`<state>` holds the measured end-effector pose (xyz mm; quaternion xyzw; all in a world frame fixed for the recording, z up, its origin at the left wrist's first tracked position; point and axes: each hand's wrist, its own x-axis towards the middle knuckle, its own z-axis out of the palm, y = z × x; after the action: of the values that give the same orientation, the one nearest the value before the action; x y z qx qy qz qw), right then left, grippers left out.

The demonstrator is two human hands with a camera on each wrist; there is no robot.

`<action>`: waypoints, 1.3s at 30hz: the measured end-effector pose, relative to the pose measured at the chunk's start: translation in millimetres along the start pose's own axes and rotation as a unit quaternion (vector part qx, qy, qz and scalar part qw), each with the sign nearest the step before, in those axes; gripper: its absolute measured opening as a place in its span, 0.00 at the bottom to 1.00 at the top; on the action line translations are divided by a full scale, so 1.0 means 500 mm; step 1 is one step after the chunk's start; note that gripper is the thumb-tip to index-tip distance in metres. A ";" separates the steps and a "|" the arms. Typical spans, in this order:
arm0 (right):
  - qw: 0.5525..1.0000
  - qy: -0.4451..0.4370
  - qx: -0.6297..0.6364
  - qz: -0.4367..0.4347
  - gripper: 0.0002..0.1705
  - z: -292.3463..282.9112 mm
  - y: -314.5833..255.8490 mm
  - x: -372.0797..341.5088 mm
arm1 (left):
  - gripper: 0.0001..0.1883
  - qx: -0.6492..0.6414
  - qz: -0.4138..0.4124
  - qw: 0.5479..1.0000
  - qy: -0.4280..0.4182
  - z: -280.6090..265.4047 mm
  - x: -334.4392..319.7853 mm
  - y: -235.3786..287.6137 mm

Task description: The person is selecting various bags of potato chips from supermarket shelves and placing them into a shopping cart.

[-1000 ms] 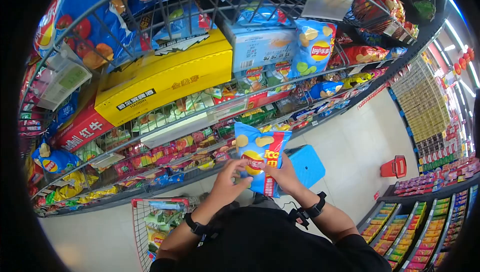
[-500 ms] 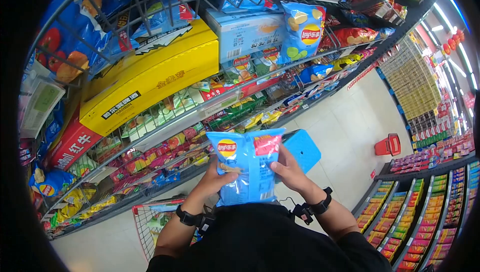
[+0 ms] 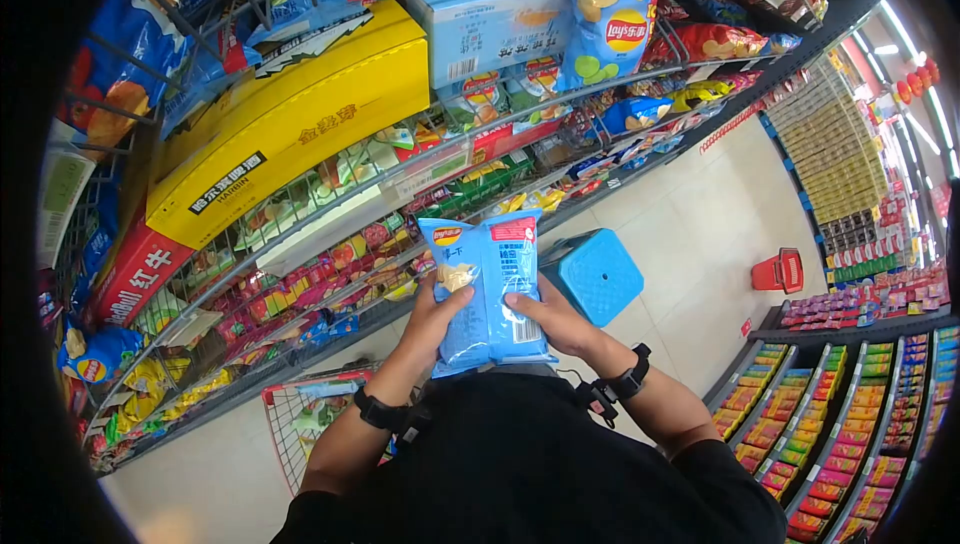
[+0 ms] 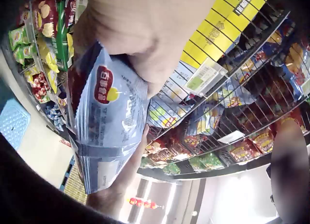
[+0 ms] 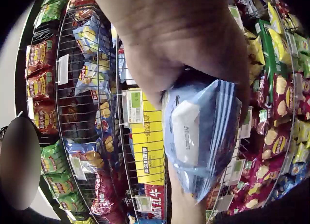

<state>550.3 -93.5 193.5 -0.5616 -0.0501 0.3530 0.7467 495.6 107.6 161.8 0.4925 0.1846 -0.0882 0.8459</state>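
Both hands hold a blue bag of potato chips (image 3: 490, 269) in front of the chest, its back face with printed text and a barcode turned up. The left hand (image 3: 430, 324) grips the left side, thumb lying across the bag. On the opposite side the right hand (image 3: 562, 320) grips it, thumb on the face near the barcode. The fingers behind the bag are hidden in the head view. Seen from the left wrist, one crimped end of the chip bag (image 4: 114, 112) sticks out below the hand; the right wrist view shows the bag (image 5: 199, 129) beneath the palm.
A wire-fronted snack shelf curves along the front and left, holding a yellow carton (image 3: 300, 114), a red carton (image 3: 140, 269) and another upright blue chip bag (image 3: 610, 24). A blue stool (image 3: 605, 279), red basket (image 3: 778, 272) and shopping cart (image 3: 288, 434) stand on the floor.
The bag has turned from its front face to its back face, and both hands now grip its sides. Since half a second ago, it has tilted flatter and the hands have shifted slightly.
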 end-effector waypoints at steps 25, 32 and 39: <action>0.987 0.052 -0.131 -0.074 0.42 -0.030 0.021 0.030 | 0.37 0.210 0.142 0.965 -0.067 0.008 0.015 0.007; 0.981 -0.025 -0.172 -0.092 0.38 -0.039 -0.031 -0.002 | 0.35 0.108 0.126 0.986 -0.029 -0.013 0.037 0.011; 0.993 -0.040 -0.104 -0.036 0.37 -0.042 -0.110 -0.027 | 0.38 0.167 0.100 0.956 -0.218 0.000 -0.002 0.067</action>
<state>575.9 -124.8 238.2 -0.6191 -0.1371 0.3409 0.6940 505.8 124.3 189.3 0.6117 -0.0723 -0.1379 0.7756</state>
